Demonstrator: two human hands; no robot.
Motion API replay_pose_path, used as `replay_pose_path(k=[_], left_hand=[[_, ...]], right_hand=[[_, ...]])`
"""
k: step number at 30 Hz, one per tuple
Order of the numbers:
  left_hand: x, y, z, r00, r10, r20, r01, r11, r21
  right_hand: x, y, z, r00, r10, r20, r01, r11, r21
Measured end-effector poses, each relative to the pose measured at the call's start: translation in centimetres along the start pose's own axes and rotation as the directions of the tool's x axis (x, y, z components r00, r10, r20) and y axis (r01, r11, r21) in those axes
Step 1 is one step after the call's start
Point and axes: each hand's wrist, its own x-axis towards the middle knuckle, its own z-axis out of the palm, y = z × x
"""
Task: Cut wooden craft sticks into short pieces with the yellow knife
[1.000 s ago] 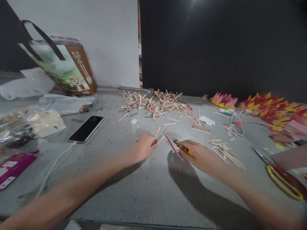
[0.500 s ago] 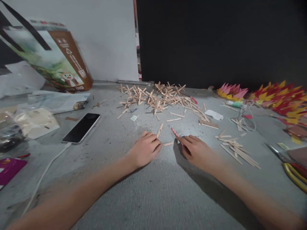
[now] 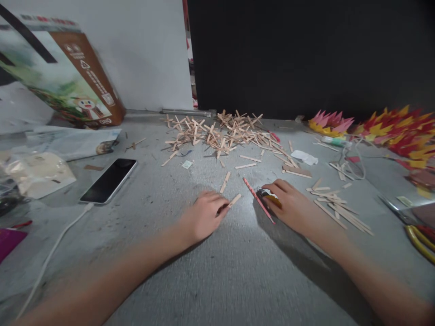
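Note:
My left hand (image 3: 207, 215) is closed, pinching a short wooden craft stick (image 3: 235, 199) between thumb and fingers just above the table. Beyond its fingertips lies another craft stick (image 3: 224, 182), with a small dark spot near its middle. My right hand (image 3: 288, 203) is wrapped round a small object with black, white and yellow parts (image 3: 270, 196), most of it covered by the fingers; its kind I cannot make out. Along the left side of that hand a thin red-and-white patterned stick (image 3: 258, 200) lies slanted on the table.
At the back is a heap of crossed craft sticks (image 3: 217, 133). Loose sticks (image 3: 340, 208) and yellow-handled scissors (image 3: 419, 242) lie right, near red-yellow paper shapes (image 3: 408, 131). A phone (image 3: 108, 181) with a white cable and a printed bag (image 3: 84, 86) are left.
My right hand has let go of the red-and-white stick, now lying on the table, and has closed round the small dark object. My left hand's craft stick has tilted up at its far end.

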Motion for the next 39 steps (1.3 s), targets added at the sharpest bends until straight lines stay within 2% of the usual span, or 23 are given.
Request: replay_pose_path(k=[3, 7, 10, 14, 18, 22, 25, 28, 30, 35, 39], left_hand=[[0.0, 0.0, 0.0, 1.000, 0.003, -0.001, -0.003, 1.000, 0.004], [0.2, -0.7, -0.3, 0.999, 0.030, -0.039, -0.029, 0.999, 0.045], [0.2, -1.0, -0.3, 0.994, 0.062, -0.090, -0.057, 0.997, 0.057], [0.1, -0.9, -0.2, 0.980, 0.056, -0.190, -0.039, 0.995, 0.092], [0.3, -1.4, -0.2, 0.991, 0.046, -0.123, -0.033, 0.994, 0.104], [0.4, -1.8, -0.1, 0.987, 0.069, -0.147, -0.057, 0.995, 0.085], [0.0, -0.5, -0.1, 0.978, 0.072, -0.196, -0.034, 0.980, 0.194], [-0.9, 1.4, 0.3, 0.978, 0.068, -0.197, 0.003, 0.940, 0.342], [-1.7, 2.5, 0.8, 0.986, 0.078, -0.150, -0.011, 0.914, 0.406], [-3.1, 3.4, 1.7, 1.000, -0.001, 0.027, -0.010, 0.917, 0.399], [-3.0, 3.5, 2.0, 0.999, -0.012, 0.053, -0.008, 0.929, 0.370]], right_hand=[[-0.2, 0.0, -0.1, 0.999, 0.030, 0.014, -0.029, 0.997, -0.067], [-0.6, 0.6, -0.4, 0.978, 0.171, 0.122, -0.148, 0.973, -0.177], [-0.8, 1.3, -0.6, 0.959, 0.234, 0.160, -0.204, 0.961, -0.185], [-0.7, 2.0, -0.7, 0.972, 0.213, 0.094, -0.211, 0.977, -0.032], [-0.4, 1.3, -1.2, 0.982, 0.189, 0.009, -0.189, 0.977, 0.100], [-0.6, -0.5, -2.3, 0.961, 0.247, 0.123, -0.269, 0.934, 0.233], [-0.8, -2.0, -3.1, 0.946, 0.260, 0.194, -0.311, 0.896, 0.318], [-1.0, -3.0, -3.7, 0.949, 0.222, 0.222, -0.297, 0.864, 0.407], [-1.1, -3.4, -4.1, 0.961, 0.169, 0.219, -0.253, 0.861, 0.441], [-1.1, -3.5, -4.3, 0.990, 0.037, 0.137, -0.093, 0.899, 0.428], [-1.4, -4.1, -3.5, 0.997, 0.012, 0.073, -0.043, 0.902, 0.431]])
